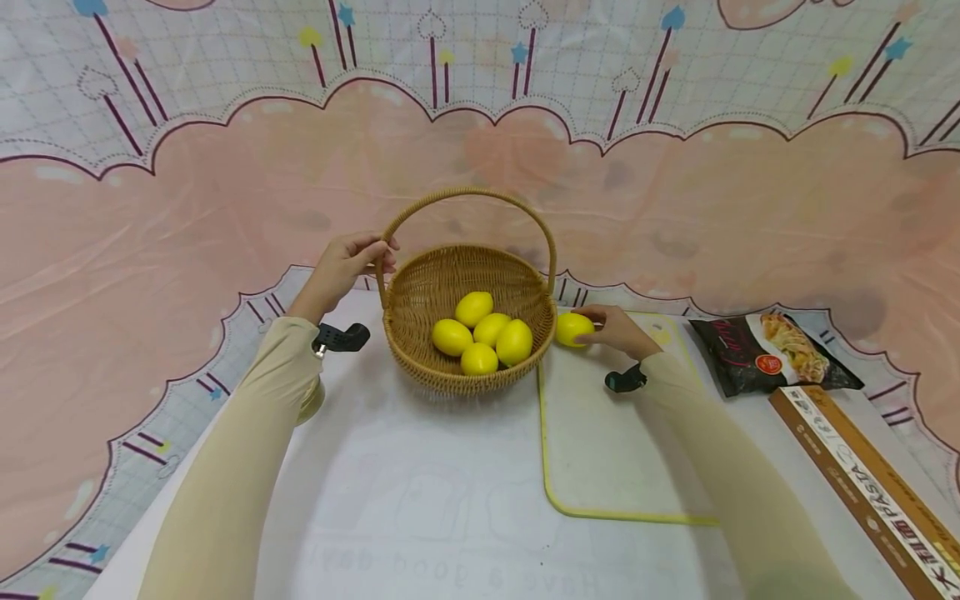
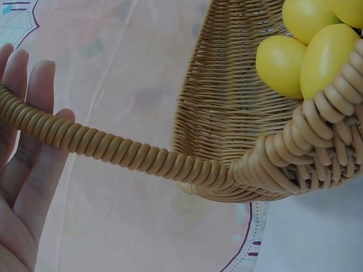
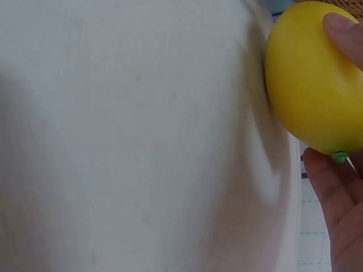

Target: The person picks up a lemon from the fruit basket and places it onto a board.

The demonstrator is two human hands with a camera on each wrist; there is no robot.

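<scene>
Part of a round gold thing (image 1: 311, 402) peeked out under the left sleeve (image 1: 273, 375), nearer the person than the left hand (image 1: 341, 268). That hand was at the left side of a basket (image 1: 465, 271). Its fingers (image 2: 41, 85) looked nearly straight, and they touched the tall handle (image 2: 113, 150), with the rest of the basket just to the right of them. Five yellow lemons (image 1: 479, 359) could be seen inside it, between the two hands. One more lemon (image 1: 572, 330) was just outside the basket's right side, in the right hand (image 1: 618, 330). Thumb and fingers pinched it, with its green tip (image 3: 340, 157) next to the fingers. I could not tell if this lemon sat on something or was held up. A white board (image 1: 607, 450) with a yellow edge lay under the right hand and reached toward the person. Well to the right of that hand lay a black bag (image 1: 750, 354) with a picture of food. A long brown box (image 1: 862, 483) with the word PASTA lay by the bag, nearer the person than the right hand.
</scene>
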